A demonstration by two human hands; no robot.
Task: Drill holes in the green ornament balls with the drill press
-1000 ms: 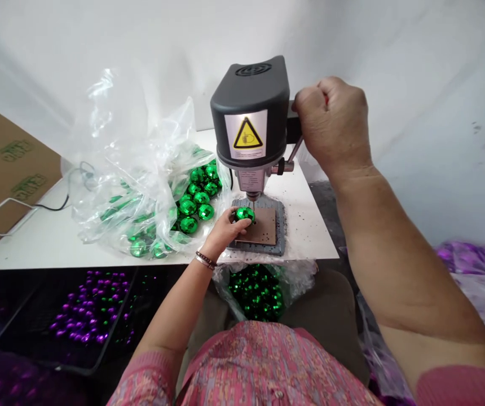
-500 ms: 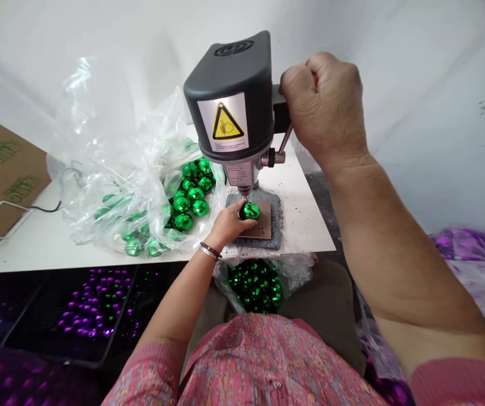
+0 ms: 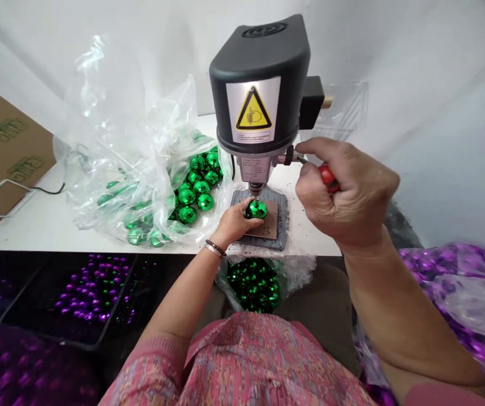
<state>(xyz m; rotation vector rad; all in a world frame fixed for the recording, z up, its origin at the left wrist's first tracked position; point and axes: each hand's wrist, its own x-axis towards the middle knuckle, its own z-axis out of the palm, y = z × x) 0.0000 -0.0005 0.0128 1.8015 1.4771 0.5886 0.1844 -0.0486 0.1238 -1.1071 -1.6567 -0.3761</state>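
My left hand (image 3: 236, 221) grips a shiny green faceted ball (image 3: 258, 209) between thumb and fingers. The ball sits on a brown board (image 3: 270, 225) over the grey base (image 3: 282, 211) of a small drill press (image 3: 259, 84). Straight above it, the chuck (image 3: 256, 189) and its thin bit reach down to the ball's top; whether the bit is inside cannot be made out. My right hand (image 3: 348, 186) is wrapped round the red knob (image 3: 329, 178) of the press's feed lever, right of the motor housing.
More green balls (image 3: 187, 195) spill from a clear plastic bag (image 3: 158, 169) on the white table (image 3: 77, 239). A cardboard box (image 3: 9, 152) stands left. Below the table are a bag of green balls (image 3: 253, 285) on my lap and purple balls (image 3: 92, 293) in black trays. Bagged purple balls (image 3: 428, 265) lie right.
My right hand has pulled the lever down from beside the top of the motor housing. The chuck sits closer to the green ball. My left hand keeps its hold; the view has shifted slightly.
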